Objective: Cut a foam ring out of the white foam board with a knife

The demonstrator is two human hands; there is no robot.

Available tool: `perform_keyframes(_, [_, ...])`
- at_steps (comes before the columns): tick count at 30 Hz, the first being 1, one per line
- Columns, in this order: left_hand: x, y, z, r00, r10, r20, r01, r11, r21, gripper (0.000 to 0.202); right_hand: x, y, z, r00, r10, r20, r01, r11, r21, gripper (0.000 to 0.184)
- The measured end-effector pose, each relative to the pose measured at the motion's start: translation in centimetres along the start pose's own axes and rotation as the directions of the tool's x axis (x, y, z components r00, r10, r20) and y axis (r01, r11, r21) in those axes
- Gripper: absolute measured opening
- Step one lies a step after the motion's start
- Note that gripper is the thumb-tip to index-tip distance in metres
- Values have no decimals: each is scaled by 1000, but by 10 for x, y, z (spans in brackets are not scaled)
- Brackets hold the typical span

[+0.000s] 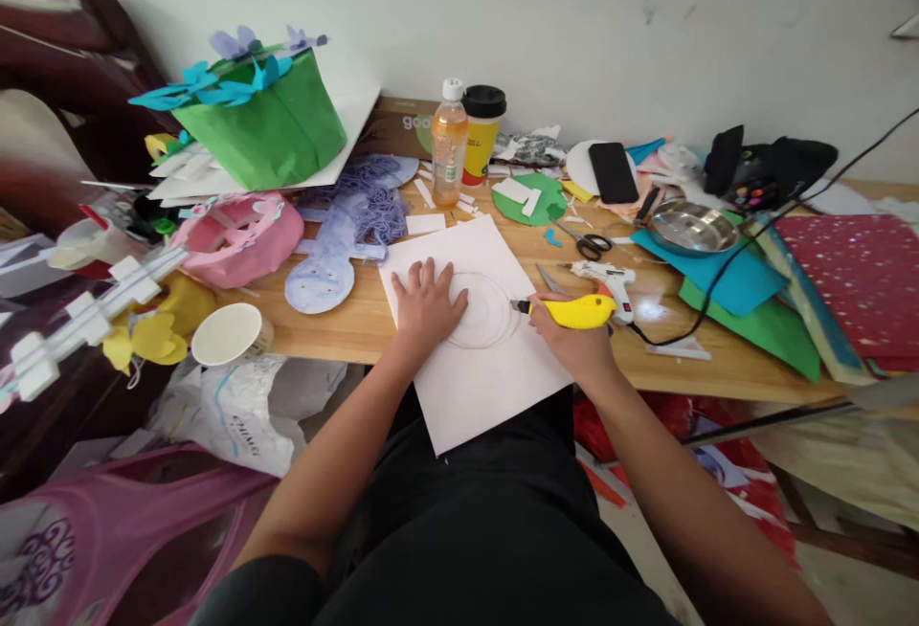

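A white board (459, 396) lies at an angle over the table's front edge, with thin circles drawn one inside another (482, 312) near its middle. My left hand (429, 305) rests flat on it, fingers spread, at the left side of the circles. In my right hand (574, 344) is a yellow utility knife (578, 312). Its blade points left and reaches the right side of the outer circle; whether it has cut through I cannot tell. Close behind the knife lie a white glue gun (607, 279) and black-handled scissors (593, 245).
At the back stand a drink bottle (449, 147) and a yellow cup (480, 138). To the left are a green paper basket (269, 123), a pink paper basket (240, 243) and a paper bowl (231, 335). A metal bowl (693, 227) and a black cord (725, 272) lie to the right.
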State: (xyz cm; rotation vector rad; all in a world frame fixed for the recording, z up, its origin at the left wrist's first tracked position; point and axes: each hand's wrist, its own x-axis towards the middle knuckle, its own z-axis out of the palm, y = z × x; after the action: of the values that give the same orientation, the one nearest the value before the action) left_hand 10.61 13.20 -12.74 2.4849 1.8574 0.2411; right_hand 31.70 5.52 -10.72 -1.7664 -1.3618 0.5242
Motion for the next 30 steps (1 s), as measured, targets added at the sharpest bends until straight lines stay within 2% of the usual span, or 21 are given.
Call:
perform_keyframes(7, [0, -1, 2, 999, 21, -25, -22, 1000, -5, 61, -3, 7, 4, 996, -69, -58, 71, 997, 31, 29])
perform_keyframes(12, [0, -1, 3, 999, 21, -34, -21, 1000, -9, 60, 1, 12, 1, 1000, -3, -9, 3, 998, 69, 32])
perform_keyframes(16, [0, -1, 2, 999, 25, -35, -26, 999, -21, 60, 5, 10, -6, 992, 81, 93, -94, 984, 153, 36])
perform_keyframes(20, [1, -2, 3, 999, 24, -26, -25, 999, -35, 61, 8, 9, -5, 999, 43, 1, -42, 987, 153, 37])
perform_keyframes(23, [1, -2, 3, 999, 22, -29, -23, 999, -29, 60, 10, 9, -4, 1000, -13, 21, 12, 998, 68, 32])
perform_keyframes(27, [1, -1, 3, 999, 24, -39, -24, 1000, -15, 60, 13, 11, -7, 994, 50, 94, -59, 994, 95, 33])
perform_keyframes(30, [0, 0, 1, 999, 15, -31, -15, 1000, -8, 60, 14, 10, -9, 997, 58, 51, -66, 984, 167, 35])
